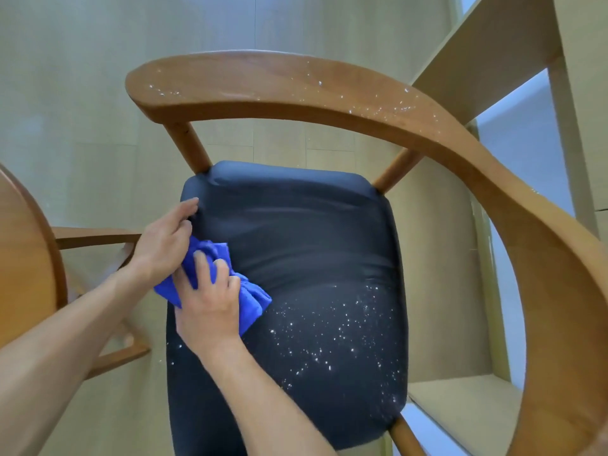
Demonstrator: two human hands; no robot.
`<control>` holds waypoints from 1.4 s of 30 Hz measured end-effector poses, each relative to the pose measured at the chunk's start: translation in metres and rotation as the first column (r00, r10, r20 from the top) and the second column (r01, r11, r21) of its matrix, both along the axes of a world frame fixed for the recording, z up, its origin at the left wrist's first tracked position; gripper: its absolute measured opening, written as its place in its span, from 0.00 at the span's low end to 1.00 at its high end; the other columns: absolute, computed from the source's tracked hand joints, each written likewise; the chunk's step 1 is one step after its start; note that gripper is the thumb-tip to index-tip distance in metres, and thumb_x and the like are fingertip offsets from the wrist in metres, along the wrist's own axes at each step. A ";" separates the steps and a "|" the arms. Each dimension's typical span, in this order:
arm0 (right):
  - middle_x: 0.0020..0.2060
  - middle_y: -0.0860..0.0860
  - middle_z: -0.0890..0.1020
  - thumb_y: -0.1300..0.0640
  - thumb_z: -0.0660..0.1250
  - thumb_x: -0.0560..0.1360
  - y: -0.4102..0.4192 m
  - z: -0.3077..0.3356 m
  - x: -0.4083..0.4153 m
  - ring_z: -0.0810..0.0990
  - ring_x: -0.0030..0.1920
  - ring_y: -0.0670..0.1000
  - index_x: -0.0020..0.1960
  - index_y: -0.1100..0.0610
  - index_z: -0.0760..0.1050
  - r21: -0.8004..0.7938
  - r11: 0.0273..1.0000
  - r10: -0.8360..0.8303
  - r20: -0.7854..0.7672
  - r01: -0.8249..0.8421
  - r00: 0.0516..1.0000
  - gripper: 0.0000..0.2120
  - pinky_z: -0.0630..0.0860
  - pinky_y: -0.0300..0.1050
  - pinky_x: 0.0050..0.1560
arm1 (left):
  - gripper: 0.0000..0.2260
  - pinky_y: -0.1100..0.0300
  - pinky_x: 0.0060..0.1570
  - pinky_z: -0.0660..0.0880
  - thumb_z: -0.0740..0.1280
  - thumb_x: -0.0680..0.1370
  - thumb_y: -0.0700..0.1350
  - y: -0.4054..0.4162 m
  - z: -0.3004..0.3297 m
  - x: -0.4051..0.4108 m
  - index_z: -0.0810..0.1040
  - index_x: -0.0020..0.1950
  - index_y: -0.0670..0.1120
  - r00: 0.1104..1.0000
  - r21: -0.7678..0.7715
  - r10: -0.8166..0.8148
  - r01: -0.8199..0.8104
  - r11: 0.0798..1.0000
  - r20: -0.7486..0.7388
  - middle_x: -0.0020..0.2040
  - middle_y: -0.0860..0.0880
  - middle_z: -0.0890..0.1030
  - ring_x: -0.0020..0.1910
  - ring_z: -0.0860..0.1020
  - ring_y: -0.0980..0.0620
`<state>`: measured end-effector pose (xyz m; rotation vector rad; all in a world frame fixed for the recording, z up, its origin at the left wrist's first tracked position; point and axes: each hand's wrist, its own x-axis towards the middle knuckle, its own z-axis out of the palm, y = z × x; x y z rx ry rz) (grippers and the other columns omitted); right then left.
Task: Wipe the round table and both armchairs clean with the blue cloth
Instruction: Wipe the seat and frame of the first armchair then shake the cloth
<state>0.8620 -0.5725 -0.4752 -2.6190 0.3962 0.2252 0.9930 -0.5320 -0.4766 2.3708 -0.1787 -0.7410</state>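
Observation:
I look down on an armchair with a dark cushion (312,245) and a curved wooden armrest and back rail (296,90). White specks dust the cushion's front right part and the rail. My right hand (207,301) presses the bunched blue cloth (253,301) onto the left side of the cushion, fingers curled over it. My left hand (164,238) rests on the cushion's left edge, its fingertips touching the seat's far left corner. The round table (26,258) shows its wooden rim at the far left.
Part of a second chair's wooden frame (98,236) lies between the table and this chair. Light wooden shelving (493,54) stands at the right, close behind the chair's rail. The floor is pale wood.

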 end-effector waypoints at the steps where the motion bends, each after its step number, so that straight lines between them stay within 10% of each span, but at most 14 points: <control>1: 0.62 0.51 0.76 0.58 0.63 0.69 -0.001 -0.001 -0.004 0.76 0.50 0.58 0.62 0.47 0.73 -0.038 0.996 0.084 0.001 -0.084 0.996 0.22 0.71 0.48 0.41 | 0.19 0.60 0.60 0.64 0.54 0.81 0.41 0.000 0.001 0.001 0.69 0.71 0.53 1.000 0.026 -0.010 0.009 1.000 0.012 0.66 0.48 0.75 0.66 0.72 0.47; 6: 0.54 0.53 0.79 0.67 0.35 0.73 -0.055 -0.007 -0.016 0.74 0.44 0.58 0.53 0.50 0.78 -0.230 0.909 0.362 0.022 -0.347 0.932 0.33 0.70 0.50 0.38 | 0.19 0.54 0.68 0.61 0.56 0.81 0.42 -0.002 0.000 -0.013 0.68 0.73 0.49 0.988 0.115 -0.155 0.150 0.982 0.028 0.73 0.48 0.68 0.71 0.65 0.47; 9: 0.51 0.56 0.81 0.70 0.46 0.71 -0.116 -0.006 -0.040 0.77 0.43 0.60 0.46 0.54 0.80 -0.238 0.927 0.325 0.124 -0.290 0.937 0.25 0.71 0.49 0.35 | 0.19 0.54 0.72 0.55 0.56 0.82 0.43 -0.002 -0.001 -0.016 0.66 0.74 0.49 0.972 0.189 -0.236 0.231 0.954 0.004 0.77 0.51 0.60 0.75 0.59 0.49; 12: 0.56 0.59 0.81 0.74 0.66 0.61 -0.194 -0.001 -0.091 0.79 0.47 0.65 0.51 0.57 0.83 -0.154 0.987 -0.022 0.087 0.036 0.996 0.22 0.77 0.54 0.40 | 0.19 0.54 0.73 0.53 0.56 0.82 0.45 -0.002 0.002 -0.019 0.66 0.74 0.48 0.968 0.207 -0.250 0.248 0.946 -0.020 0.78 0.52 0.58 0.76 0.56 0.50; 15: 0.64 0.58 0.75 0.72 0.61 0.66 -0.248 0.009 -0.151 0.72 0.58 0.67 0.61 0.61 0.78 -0.188 0.937 -0.314 -0.090 0.293 0.945 0.25 0.71 0.54 0.58 | 0.20 0.55 0.73 0.52 0.56 0.82 0.45 -0.005 0.006 -0.025 0.66 0.74 0.47 0.970 0.200 -0.238 0.241 0.950 -0.039 0.78 0.51 0.56 0.76 0.54 0.51; 19: 0.66 0.57 0.72 0.72 0.61 0.70 -0.270 0.017 -0.187 0.70 0.61 0.64 0.66 0.59 0.73 -0.168 0.650 -0.752 -0.006 0.741 0.659 0.25 0.65 0.49 0.60 | 0.20 0.55 0.73 0.52 0.56 0.82 0.45 -0.001 0.010 -0.031 0.65 0.74 0.47 0.967 0.186 -0.251 0.257 0.949 -0.054 0.78 0.51 0.55 0.76 0.54 0.51; 25: 0.65 0.62 0.71 0.71 0.65 0.68 -0.156 0.004 -0.141 0.71 0.61 0.67 0.66 0.61 0.73 -0.061 0.576 -0.817 -0.001 0.815 0.577 0.26 0.68 0.58 0.60 | 0.20 0.54 0.73 0.54 0.55 0.82 0.45 0.010 0.012 -0.036 0.65 0.74 0.48 0.961 0.156 -0.257 0.270 0.950 -0.097 0.78 0.53 0.55 0.76 0.54 0.52; 30: 0.60 0.58 0.77 0.66 0.72 0.55 0.009 0.015 -0.096 0.78 0.50 0.63 0.60 0.54 0.79 0.002 0.856 -0.511 -0.149 0.517 0.847 0.32 0.77 0.54 0.43 | 0.18 0.55 0.72 0.54 0.55 0.82 0.45 0.013 0.013 -0.040 0.68 0.72 0.47 0.962 0.126 -0.253 0.264 0.956 -0.102 0.77 0.50 0.58 0.76 0.57 0.51; 34: 0.58 0.48 0.77 0.51 0.72 0.56 0.085 0.023 -0.089 0.79 0.48 0.53 0.58 0.42 0.73 0.119 0.992 0.075 -0.335 -0.037 0.939 0.30 0.77 0.44 0.43 | 0.18 0.60 0.71 0.53 0.55 0.82 0.44 0.018 0.014 -0.042 0.70 0.71 0.44 0.953 0.121 -0.284 0.295 0.948 -0.105 0.76 0.47 0.62 0.75 0.58 0.51; 38: 0.58 0.44 0.74 0.43 0.70 0.65 0.076 0.019 -0.108 0.76 0.52 0.52 0.55 0.38 0.72 -0.014 0.777 0.585 -0.356 -0.630 0.729 0.19 0.76 0.44 0.48 | 0.18 0.57 0.71 0.54 0.55 0.82 0.45 0.027 0.015 -0.046 0.70 0.71 0.44 0.956 0.148 -0.273 0.287 0.946 -0.111 0.75 0.47 0.63 0.75 0.59 0.50; 42: 0.62 0.49 0.74 0.59 0.62 0.70 0.009 0.008 -0.141 0.73 0.55 0.56 0.55 0.45 0.74 -0.091 0.603 0.770 -0.194 -0.793 0.608 0.16 0.71 0.49 0.48 | 0.18 0.55 0.72 0.57 0.56 0.82 0.46 0.032 0.013 -0.055 0.69 0.71 0.46 0.951 0.180 -0.278 0.300 0.937 -0.135 0.76 0.48 0.61 0.74 0.60 0.49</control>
